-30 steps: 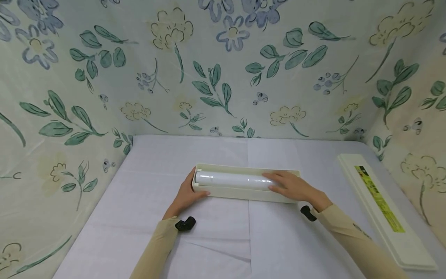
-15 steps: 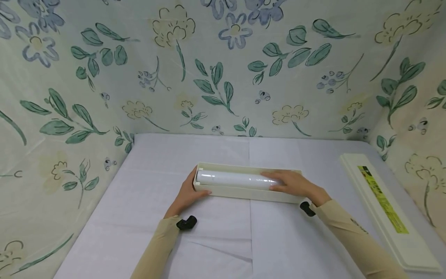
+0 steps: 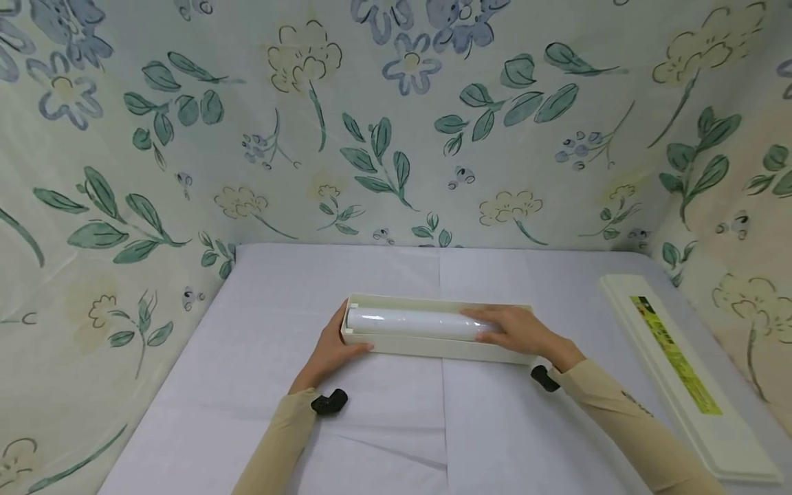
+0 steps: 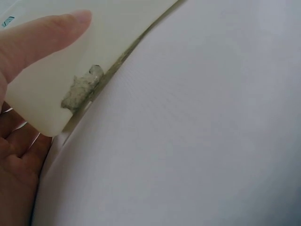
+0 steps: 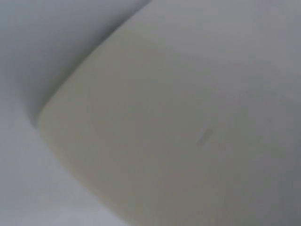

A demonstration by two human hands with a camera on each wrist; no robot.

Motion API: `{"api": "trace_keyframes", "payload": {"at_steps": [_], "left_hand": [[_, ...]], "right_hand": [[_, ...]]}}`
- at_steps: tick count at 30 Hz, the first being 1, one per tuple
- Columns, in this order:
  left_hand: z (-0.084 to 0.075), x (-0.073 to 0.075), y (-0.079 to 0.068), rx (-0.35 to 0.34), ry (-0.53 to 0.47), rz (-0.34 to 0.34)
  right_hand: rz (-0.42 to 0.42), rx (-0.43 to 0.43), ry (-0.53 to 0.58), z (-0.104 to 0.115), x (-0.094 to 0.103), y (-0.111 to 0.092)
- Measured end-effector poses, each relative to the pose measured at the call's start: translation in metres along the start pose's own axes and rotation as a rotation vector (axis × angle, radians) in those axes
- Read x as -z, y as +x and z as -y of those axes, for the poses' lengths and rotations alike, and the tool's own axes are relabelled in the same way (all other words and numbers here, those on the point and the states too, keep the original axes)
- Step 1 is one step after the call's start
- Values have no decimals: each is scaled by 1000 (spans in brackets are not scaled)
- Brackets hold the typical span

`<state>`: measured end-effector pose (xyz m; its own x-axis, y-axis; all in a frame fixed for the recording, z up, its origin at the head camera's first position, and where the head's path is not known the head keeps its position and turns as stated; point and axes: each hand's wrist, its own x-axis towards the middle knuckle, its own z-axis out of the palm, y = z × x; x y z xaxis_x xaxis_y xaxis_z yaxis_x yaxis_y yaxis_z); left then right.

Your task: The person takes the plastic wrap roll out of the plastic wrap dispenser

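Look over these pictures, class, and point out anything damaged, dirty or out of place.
A ragged, greyish patch mars the box along its lower edge, near the left hand. It looks odd against the smooth, pale side; whether it is residue or damage, I can't tell.

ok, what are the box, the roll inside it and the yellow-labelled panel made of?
Box: probably moulded plastic, cream, satin; smooth walls and a rounded corner in the left wrist view. Roll: likely plastic film, glossy, going by the bright highlights; clear or white is unclear. Panel: seems similar plastic, low sheen, with a step along its edge; its label could be paper or film.
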<state>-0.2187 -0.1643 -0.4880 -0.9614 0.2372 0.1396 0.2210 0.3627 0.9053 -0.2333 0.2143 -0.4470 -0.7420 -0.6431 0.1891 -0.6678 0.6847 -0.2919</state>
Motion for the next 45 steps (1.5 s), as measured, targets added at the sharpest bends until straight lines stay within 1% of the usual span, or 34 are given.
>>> {"api": "trace_keyframes", "payload": {"at_steps": [6,9,15,24,27,31,32,35,39,42,45], "left_hand": [[27,-5,8,-4,-7,-30],[30,-5,9,-8,-5,-36],[32,-5,8,-24,-5,-39],[32,-5,9,-32,19,-33],[31,-4,10,-25,8,-38],[29,-4,11,-9,4,-34],[29,-4,10,-12,5,-36],[15,-3,5,-2,2,-28],[16,-3,3,-1,22,-36],[30,-4,7,-26,30,-51],[30,-5,8,-40,18,-52]], "right_hand": [[-144,98,-142,0,-3,-2],[-162,98,-165,1,-3,-4],[-172,87,-179,4,-2,-7],[-236,130,-212,7,0,-8],[-260,148,-220,6,1,-7],[-272,157,-227,6,3,-8],[-275,157,-227,6,4,-8],[-283,155,-223,7,5,-10],[-292,155,-223,10,7,-11],[-301,156,-234,11,9,-12],[-308,152,-243,12,11,-13]]}}
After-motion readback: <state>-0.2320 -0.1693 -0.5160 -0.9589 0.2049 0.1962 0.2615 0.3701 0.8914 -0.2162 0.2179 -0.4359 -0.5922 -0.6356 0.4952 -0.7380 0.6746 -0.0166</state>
